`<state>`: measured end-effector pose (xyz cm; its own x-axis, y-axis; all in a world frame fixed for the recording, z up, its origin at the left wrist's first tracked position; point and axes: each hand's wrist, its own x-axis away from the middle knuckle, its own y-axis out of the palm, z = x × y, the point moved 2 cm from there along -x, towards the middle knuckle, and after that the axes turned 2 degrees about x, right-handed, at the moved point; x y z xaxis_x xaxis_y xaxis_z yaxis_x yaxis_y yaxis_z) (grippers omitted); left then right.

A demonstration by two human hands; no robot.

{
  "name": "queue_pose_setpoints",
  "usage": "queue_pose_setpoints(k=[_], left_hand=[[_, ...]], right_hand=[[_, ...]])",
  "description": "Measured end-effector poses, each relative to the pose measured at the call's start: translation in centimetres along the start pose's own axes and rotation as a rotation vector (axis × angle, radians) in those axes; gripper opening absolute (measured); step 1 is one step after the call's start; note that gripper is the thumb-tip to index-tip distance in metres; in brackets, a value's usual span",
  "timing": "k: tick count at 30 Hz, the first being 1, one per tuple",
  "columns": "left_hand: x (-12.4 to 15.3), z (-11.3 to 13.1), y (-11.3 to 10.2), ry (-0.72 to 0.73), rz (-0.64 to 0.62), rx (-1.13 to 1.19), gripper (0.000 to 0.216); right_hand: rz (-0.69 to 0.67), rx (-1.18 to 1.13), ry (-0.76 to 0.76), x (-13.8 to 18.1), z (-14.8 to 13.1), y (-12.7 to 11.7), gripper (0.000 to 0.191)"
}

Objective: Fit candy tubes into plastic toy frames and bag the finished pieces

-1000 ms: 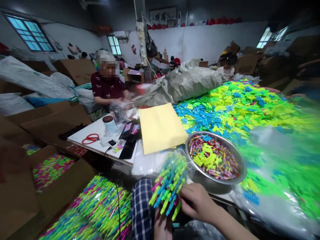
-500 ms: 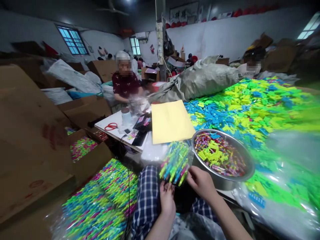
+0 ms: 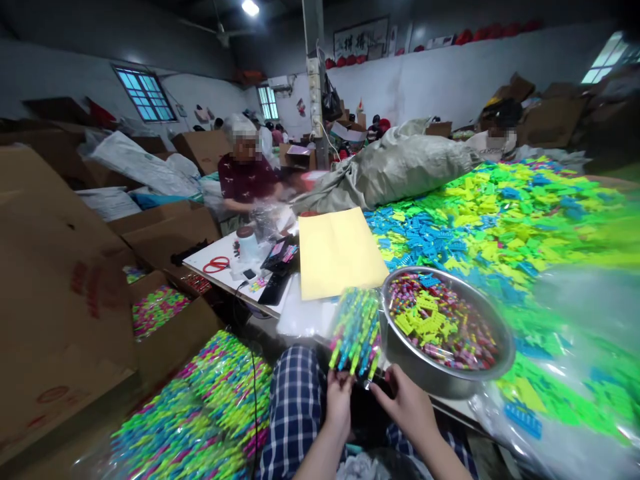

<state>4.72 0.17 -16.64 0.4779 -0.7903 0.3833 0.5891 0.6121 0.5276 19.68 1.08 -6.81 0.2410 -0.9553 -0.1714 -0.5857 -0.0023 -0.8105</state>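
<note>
Both hands hold a clear plastic packet of coloured clips (image 3: 356, 330) upright above my lap. My left hand (image 3: 340, 395) pinches its lower left end and my right hand (image 3: 404, 407) grips its lower right end. Just to the right stands a metal bowl (image 3: 495, 370) filled with small multicoloured pieces and yellow-green clips. A yellow sheet (image 3: 337, 252) lies on the table behind the packet. My lap is covered by blue checked trousers (image 3: 293, 407).
A huge spread of green, yellow and blue clips (image 3: 505, 220) covers the table on the right. Filled packets (image 3: 200, 413) sit in a cardboard box at lower left. Another person (image 3: 245, 177) works at a white table with red scissors (image 3: 216, 265). A grey sack (image 3: 405, 167) lies behind.
The packet has gone from tilted to nearly upright, and both hands have come together at its bottom end. The view has swung left and settled.
</note>
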Motion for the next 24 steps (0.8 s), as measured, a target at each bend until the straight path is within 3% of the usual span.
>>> queue_pose_setpoints(k=[9, 14, 24], left_hand=[[-0.6, 0.0, -0.5, -0.078, -0.081, -0.035, 0.051], [-1.1, 0.0, -0.5, -0.016, -0.103, -0.025, 0.060], [-0.8, -0.5, -0.8, -0.024, 0.018, -0.029, 0.031]], right_hand=[[-0.202, -0.024, -0.065, -1.2, 1.7, 1.1, 0.016], [-0.228, -0.033, -0.033, -1.3, 2.8, 0.7, 0.013], [-0.218, -0.058, 0.122, -0.9, 3.0, 1.2, 0.012]])
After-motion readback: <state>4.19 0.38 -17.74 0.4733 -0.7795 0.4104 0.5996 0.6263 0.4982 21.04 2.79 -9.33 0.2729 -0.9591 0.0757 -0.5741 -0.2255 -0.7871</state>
